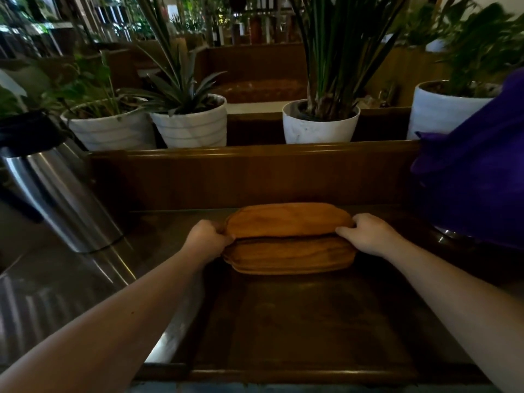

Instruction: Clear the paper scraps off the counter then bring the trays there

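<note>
A stack of oval wooden trays [289,255] sits on the dark wooden counter [297,321], close to its raised back board. The top tray [287,219] is lighter brown and tilted, its far side raised above the stack. My left hand [208,239] grips the left end of the trays. At the right end, my right hand [368,234] holds the top tray with the fingers curled over its rim. No paper scraps show on the counter.
A steel thermos jug [62,199] leans at the left on a metal surface [56,293]. Purple cloth [476,177] covers something at the right. White plant pots [320,123] stand on the ledge behind the back board [249,177].
</note>
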Demonstrator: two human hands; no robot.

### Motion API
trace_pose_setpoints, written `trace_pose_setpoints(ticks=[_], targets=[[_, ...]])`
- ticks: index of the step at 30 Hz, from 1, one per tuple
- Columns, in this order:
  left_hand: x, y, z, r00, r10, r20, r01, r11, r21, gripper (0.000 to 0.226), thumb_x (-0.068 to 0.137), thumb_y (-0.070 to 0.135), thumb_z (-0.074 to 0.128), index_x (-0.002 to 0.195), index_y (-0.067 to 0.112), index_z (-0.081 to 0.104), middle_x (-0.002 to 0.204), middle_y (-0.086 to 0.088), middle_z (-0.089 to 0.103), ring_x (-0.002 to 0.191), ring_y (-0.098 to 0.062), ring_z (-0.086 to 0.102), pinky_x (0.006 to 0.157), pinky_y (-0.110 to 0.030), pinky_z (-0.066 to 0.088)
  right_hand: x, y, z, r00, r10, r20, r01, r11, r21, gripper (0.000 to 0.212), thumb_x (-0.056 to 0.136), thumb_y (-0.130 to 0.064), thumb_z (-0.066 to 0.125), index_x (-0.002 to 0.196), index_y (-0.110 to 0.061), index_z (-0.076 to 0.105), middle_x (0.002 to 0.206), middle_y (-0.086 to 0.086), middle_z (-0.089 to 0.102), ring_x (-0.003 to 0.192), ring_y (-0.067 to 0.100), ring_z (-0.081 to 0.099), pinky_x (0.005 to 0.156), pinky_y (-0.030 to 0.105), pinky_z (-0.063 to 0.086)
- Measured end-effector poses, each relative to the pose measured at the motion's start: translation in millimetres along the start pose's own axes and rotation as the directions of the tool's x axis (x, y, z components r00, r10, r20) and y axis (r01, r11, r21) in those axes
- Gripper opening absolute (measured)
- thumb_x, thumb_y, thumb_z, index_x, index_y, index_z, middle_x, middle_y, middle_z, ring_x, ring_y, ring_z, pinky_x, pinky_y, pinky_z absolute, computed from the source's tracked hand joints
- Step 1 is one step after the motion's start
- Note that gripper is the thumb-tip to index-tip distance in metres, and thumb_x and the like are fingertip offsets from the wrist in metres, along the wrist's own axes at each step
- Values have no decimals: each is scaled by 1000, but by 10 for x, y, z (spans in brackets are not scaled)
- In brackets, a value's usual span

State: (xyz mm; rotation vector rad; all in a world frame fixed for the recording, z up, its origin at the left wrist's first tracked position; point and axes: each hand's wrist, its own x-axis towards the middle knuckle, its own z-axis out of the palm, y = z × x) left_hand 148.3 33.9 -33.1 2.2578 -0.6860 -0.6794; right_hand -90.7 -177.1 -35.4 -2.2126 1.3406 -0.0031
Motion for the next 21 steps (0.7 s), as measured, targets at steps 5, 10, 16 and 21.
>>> trace_pose_setpoints(ticks=[5,10,16,21], targets=[[-1,-3,38,1000,-6,-20,6,999,36,9,85,20,67,79,18,61,84,-5,66,74,-14,63,55,-26,47,54,10,-9,1000,-23,2,23,999,-32,37,89,-53,54,93,-18,61,92,8,63,81,23,62,65,35,48],[-29,12,60,999,-27,-33,28,999,33,8,86,22,66,82,16,62,85,-6,65,73,-15,62,54,-26,45,89,15,-25,997,-81,-6,80,992,-101,42,91,-55,51,94,-14,62,88,8,64,77,23,63,67,37,49],[-73,20,117,999,-14,-52,18,997,69,8,89,22,61,88,15,65,90,-8,68,78,-17,65,61,-28,52,91,39,-50,994,-112,1,110,980,-168,43,91,-57,49,92,-16,63,84,5,63,76,22,62,66,36,50],[-192,98,169,991,126,-51,-103,940,324,22,92,31,52,107,16,60,112,-10,63,99,-21,61,85,-36,54,22,-34,-126,975,-215,-49,171,877,-449,62,90,-63,43,129,-16,51,123,10,56,108,29,58,81,41,50]])
